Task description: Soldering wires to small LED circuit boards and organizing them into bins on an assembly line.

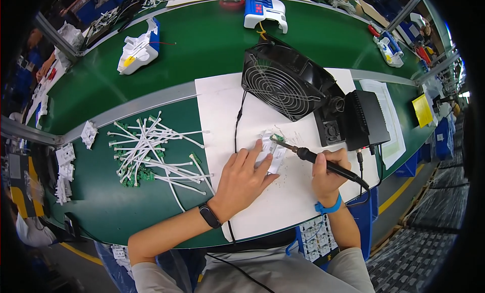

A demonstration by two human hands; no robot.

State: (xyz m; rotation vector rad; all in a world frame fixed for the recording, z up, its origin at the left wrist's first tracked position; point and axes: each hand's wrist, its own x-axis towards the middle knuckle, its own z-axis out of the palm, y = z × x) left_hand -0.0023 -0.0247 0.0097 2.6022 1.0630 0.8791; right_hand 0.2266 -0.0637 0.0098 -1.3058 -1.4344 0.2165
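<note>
Right hand (327, 172) gripping soldering iron (323, 163), left hand (244, 177) – fingers spread – pressing white part (273, 150)

This was an electronics assembly line in a factory: a long green-topped workbench (202, 45) with metal rails curved across the frame, and white plastic housings (139, 48) sat along its upper part. A soldering iron (323, 164) and a black fume-extraction fan (283, 83) stood over a white work mat (222, 111) at centre, with a heap of white-wired small circuit boards (151, 154) at the left. At the lower right, the concrete floor carried a yellow line (399, 192), and blue bins (444, 139) stood at the right edge.
</note>
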